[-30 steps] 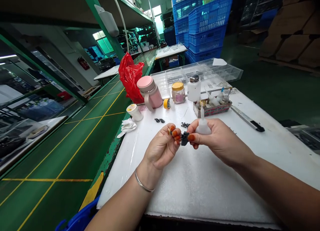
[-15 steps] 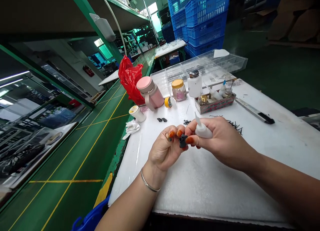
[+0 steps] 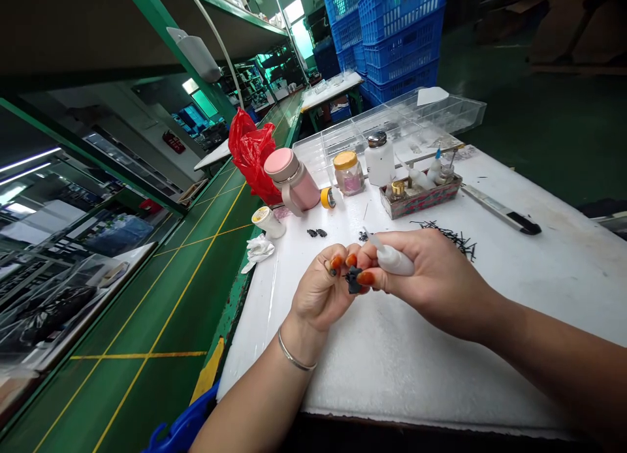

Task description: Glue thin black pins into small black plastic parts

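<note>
My left hand (image 3: 321,290) is closed, its fingertips pinching a small black part (image 3: 353,280) above the near side of the white board. The thumb and fingertips of my right hand (image 3: 431,280) press on the same part from the right. A small white squeeze bottle (image 3: 396,260) with a thin nozzle is also gripped in my right hand, its tip pointing up and left. Fingers cover some of the black part, so its exact kind cannot be made out. Just beyond my hands lie tiny black pieces (image 3: 363,235) and a scatter of thin black sticks (image 3: 453,239).
Two black parts (image 3: 317,232) lie left of centre. Behind stand a pink mug (image 3: 298,185), a yellow-lidded jar (image 3: 349,175), a white bottle (image 3: 380,162) and a box of small bottles (image 3: 421,202). A utility knife (image 3: 499,208) lies right. A green belt (image 3: 161,309) runs left.
The squeeze bottle has tilted, its nozzle swinging to the left. The black part has turned slightly between my fingers and shifted a little left. My left hand stays nearly in place.
</note>
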Tool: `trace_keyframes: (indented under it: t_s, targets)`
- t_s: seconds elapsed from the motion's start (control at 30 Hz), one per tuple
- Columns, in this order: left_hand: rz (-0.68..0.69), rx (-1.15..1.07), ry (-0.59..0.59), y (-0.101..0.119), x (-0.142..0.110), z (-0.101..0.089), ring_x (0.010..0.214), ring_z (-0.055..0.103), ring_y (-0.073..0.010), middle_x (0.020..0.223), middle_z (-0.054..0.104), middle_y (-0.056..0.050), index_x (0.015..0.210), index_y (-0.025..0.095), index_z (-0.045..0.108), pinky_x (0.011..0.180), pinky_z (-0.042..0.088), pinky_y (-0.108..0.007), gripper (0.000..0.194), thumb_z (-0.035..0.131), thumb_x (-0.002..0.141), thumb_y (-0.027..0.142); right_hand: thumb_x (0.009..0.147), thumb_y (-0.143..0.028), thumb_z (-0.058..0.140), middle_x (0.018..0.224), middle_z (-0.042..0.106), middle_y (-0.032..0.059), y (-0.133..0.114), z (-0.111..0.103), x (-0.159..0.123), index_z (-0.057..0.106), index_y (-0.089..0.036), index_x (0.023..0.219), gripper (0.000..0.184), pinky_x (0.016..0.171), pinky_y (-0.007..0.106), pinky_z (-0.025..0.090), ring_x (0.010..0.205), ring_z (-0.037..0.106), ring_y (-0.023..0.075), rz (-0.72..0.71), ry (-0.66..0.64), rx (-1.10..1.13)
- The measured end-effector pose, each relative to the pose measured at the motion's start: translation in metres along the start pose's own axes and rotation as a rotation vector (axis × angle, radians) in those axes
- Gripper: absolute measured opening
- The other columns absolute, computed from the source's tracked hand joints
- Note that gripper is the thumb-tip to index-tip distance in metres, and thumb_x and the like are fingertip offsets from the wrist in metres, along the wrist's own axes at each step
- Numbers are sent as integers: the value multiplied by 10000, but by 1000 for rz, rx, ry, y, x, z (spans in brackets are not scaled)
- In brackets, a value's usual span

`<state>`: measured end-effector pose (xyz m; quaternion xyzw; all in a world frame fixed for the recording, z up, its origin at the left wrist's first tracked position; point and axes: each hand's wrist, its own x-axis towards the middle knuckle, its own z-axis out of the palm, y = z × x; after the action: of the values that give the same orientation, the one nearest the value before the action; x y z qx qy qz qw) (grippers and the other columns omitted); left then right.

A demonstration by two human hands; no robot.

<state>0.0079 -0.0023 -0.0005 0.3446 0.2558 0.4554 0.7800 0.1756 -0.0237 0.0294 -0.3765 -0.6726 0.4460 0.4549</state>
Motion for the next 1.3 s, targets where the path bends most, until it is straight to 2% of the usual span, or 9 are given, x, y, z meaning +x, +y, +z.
trace_keyframes:
  t_s: [0.2, 0.33, 0.43, 0.57, 0.77, 0.9, 1.07, 1.3]
  targets:
    - [7, -87, -2, 4, 3, -9, 567, 574, -60, 642, 561, 41, 747, 168, 600, 564, 519, -134, 283, 866, 664, 114, 801, -226, 677, 590, 576, -28, 4, -2, 4, 661, -171, 691, 124, 510, 242, 347, 548, 463, 99, 14, 48, 7]
    - [32, -82, 74, 6, 4, -14, 661, 638, -69, 764, 660, 11, 881, 196, 671, 620, 543, -120, 272, 827, 696, 72, 801, -280, 685, 606, 595, -12, 8, -4, 6, 663, -172, 705, 147, 541, 258, 372, 576, 508, 120, 46, 90, -1]
    - [38, -70, 143, 8, 4, -16, 759, 677, -88, 857, 697, -22, 846, 159, 692, 679, 562, -127, 222, 799, 695, 37, 805, -319, 683, 617, 609, 0, 9, -6, 8, 667, -173, 716, 171, 559, 269, 394, 578, 527, 132, 61, 98, 1]
    - [43, -42, 192, 11, 5, -16, 743, 678, -83, 873, 707, -41, 806, 102, 712, 682, 555, -109, 234, 793, 629, -28, 805, -378, 693, 619, 615, 10, 12, -7, 9, 671, -177, 732, 215, 543, 275, 399, 565, 527, 140, 82, 99, -8]
    - [65, -9, 239, 10, 7, -15, 635, 655, -69, 771, 699, -37, 810, 96, 712, 617, 543, -96, 208, 822, 647, 30, 801, -384, 701, 629, 626, 23, 14, -7, 9, 675, -165, 738, 229, 534, 268, 415, 566, 536, 139, 77, 109, -13]
    - [88, 55, 223, 10, 6, -14, 595, 645, -67, 715, 696, -21, 872, 118, 724, 561, 530, -91, 313, 895, 610, 129, 811, -352, 683, 636, 628, 17, 13, -7, 8, 674, -162, 751, 200, 532, 260, 412, 563, 529, 130, 75, 100, -34]
    - [167, 200, 233, 7, 5, -12, 557, 641, -80, 690, 705, -33, 766, 122, 732, 502, 510, -109, 254, 909, 613, 222, 821, -354, 667, 608, 600, 2, 13, -6, 7, 665, -172, 725, 206, 538, 267, 374, 567, 513, 132, 49, 118, -137]
    - [187, 246, 221, 5, 2, -9, 655, 682, -127, 821, 753, -71, 749, 130, 738, 576, 544, -181, 190, 880, 651, 209, 827, -297, 646, 567, 560, -17, 13, -4, 5, 656, -187, 710, 160, 519, 262, 334, 536, 474, 123, 15, 148, -279]
